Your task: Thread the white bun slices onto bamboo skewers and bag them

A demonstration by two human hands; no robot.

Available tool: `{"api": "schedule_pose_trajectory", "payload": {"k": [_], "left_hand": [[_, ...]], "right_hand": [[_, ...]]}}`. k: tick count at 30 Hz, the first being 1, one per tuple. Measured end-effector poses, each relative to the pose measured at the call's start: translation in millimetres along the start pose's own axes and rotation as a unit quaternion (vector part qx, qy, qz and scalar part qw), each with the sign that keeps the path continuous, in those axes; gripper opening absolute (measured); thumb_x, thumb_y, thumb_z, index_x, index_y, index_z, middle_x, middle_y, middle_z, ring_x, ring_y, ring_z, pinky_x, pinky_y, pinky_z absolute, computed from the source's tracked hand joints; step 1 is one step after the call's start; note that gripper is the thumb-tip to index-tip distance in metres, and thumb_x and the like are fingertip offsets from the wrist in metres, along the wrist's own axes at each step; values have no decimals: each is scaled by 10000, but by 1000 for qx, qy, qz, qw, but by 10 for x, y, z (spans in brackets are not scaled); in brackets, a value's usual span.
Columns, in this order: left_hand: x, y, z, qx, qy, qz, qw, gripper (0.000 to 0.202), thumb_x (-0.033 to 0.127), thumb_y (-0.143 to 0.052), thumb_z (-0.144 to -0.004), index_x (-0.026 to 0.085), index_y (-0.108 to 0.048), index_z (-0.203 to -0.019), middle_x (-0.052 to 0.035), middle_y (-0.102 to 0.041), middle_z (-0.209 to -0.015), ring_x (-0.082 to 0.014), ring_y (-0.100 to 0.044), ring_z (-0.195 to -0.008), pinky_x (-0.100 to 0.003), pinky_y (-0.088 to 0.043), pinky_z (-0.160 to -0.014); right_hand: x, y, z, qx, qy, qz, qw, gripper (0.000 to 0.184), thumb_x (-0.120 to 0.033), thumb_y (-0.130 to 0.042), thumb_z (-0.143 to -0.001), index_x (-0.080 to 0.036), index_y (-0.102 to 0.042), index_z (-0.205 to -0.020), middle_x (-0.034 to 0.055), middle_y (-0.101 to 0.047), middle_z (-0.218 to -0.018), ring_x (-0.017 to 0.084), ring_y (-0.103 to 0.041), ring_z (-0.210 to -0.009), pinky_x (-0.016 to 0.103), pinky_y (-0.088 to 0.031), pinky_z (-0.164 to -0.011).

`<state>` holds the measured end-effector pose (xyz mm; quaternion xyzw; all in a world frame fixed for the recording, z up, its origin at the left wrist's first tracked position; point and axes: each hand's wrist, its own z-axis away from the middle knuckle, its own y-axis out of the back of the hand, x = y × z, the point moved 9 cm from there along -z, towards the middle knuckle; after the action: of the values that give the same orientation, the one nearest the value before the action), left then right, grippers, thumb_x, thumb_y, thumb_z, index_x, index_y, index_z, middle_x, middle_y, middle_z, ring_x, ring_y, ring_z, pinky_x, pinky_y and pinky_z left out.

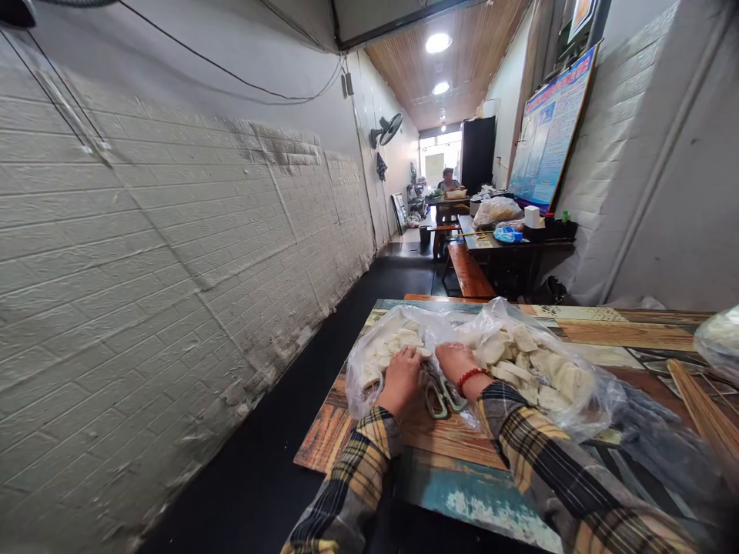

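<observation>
Bags (600,400) hold pale pieces (519,355) (scissors (442,396) nearby); left hand (402,377), right hand (456,362): grip unclear.

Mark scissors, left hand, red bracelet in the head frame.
scissors (443,395): head view, where the two handle loops meet.
left hand (400,378): head view, middle of the back of the hand.
red bracelet (471,376): head view, on the beads at the wrist.

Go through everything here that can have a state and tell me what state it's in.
Left clear plastic bag of white pieces: seems open, left hand on it.
Right clear plastic bag of white pieces: mouth hidden, right hand touching it.
Green-handled metal scissors: lying on the painted wooden table between the hands, unheld.
Round ceiling lights: on.
Wall-mounted fan: running or not, cannot tell.
</observation>
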<state>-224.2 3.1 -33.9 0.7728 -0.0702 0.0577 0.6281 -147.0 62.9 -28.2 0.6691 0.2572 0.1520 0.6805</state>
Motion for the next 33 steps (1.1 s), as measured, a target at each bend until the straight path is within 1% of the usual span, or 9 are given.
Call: {"api": "schedule_pose_trajectory", "payload": {"k": [5, 11, 15, 18, 21, 23, 26, 30, 33], "left_hand": [[-33, -8, 16, 6, -2, -13, 1000, 362, 167, -541, -832, 143, -580, -1191, -156, -550, -1354, -279, -457, -1309, -434, -337, -1122], [-46, -27, 24, 20, -4, -19, 1000, 420, 199, -537, -831, 155, -548, -1248, -136, -534, -1378, -276, -446, -1317, -421, -320, -1138], [-45, -43, 14, 26, -6, -17, 1000, 427, 196, -533, -825, 164, -549, -1251, -137, -535, -1373, -279, -452, -1314, -432, -332, -1127], [-44, -54, 10, 29, -9, -16, 999, 456, 193, -554, -809, 148, -542, -1263, -149, -523, -1384, -287, -442, -1325, -439, -316, -1138], [-41, -58, 15, 32, -14, -15, 999, 452, 186, -555, -804, 143, -547, -1253, -151, -531, -1368, -288, -442, -1320, -448, -317, -1136], [-35, -60, 22, 34, -19, -14, 999, 448, 181, -546, -807, 147, -547, -1254, -146, -533, -1364, -277, -438, -1322, -440, -315, -1140], [-33, -71, 36, 34, -22, -14, 999, 459, 174, -531, -816, 156, -537, -1275, -138, -533, -1371, -263, -433, -1332, -424, -300, -1155], [-63, -89, 50, 29, -12, -21, 999, 480, 173, -549, -801, 152, -537, -1280, -150, -526, -1390, -280, -435, -1341, -443, -299, -1160], [-71, -82, 56, 28, -9, -26, 999, 477, 166, -537, -804, 158, -537, -1282, -151, -521, -1402, -278, -431, -1352, -453, -302, -1160]], "right_hand": [[81, 20, -19, -16, -46, -14, 999, 355, -340, -610, -935, -157, -582, -1238, 90, -616, -1230, 209, -638, -1030, 418, -549, -865], [400, 203, -61, 39, -124, -53, 990, 317, -344, -591, -946, -170, -597, -1212, 80, -628, -1210, 197, -642, -1011, 406, -551, -858], [511, 307, -36, 63, -132, -80, 986, 283, -353, -590, -947, -166, -620, -1156, 63, -655, -1142, 178, -656, -953, 385, -559, -824], [394, 424, 28, 87, -97, -95, 987, 239, -282, -517, -983, -141, -632, -1138, 74, -680, -1085, 170, -659, -956, 355, -536, -853], [98, 541, 125, 107, -25, -105, 988, 300, -175, -403, -1005, -171, -613, -1219, 84, -651, -1200, 146, -613, -1099, 272, -463, -958], [-136, 540, 190, 91, 32, -107, 990, 279, -186, -431, -999, -225, -643, -1177, 48, -625, -1263, 125, -599, -1127, 231, -445, -975], [-318, 418, 239, 40, 66, -94, 993, 204, -278, -551, -966, -205, -653, -1127, 56, -623, -1252, 162, -632, -1052, 326, -513, -921], [-90, 301, 164, 8, -4, -69, 998, 354, -342, -614, -933, -150, -586, -1229, 92, -623, -1215, 208, -642, -1018, 418, -552, -857], [171, 394, 105, 33, -59, -75, 995, 360, -339, -609, -935, -159, -578, -1245, 90, -612, -1238, 213, -635, -1039, 424, -547, -870]]}}
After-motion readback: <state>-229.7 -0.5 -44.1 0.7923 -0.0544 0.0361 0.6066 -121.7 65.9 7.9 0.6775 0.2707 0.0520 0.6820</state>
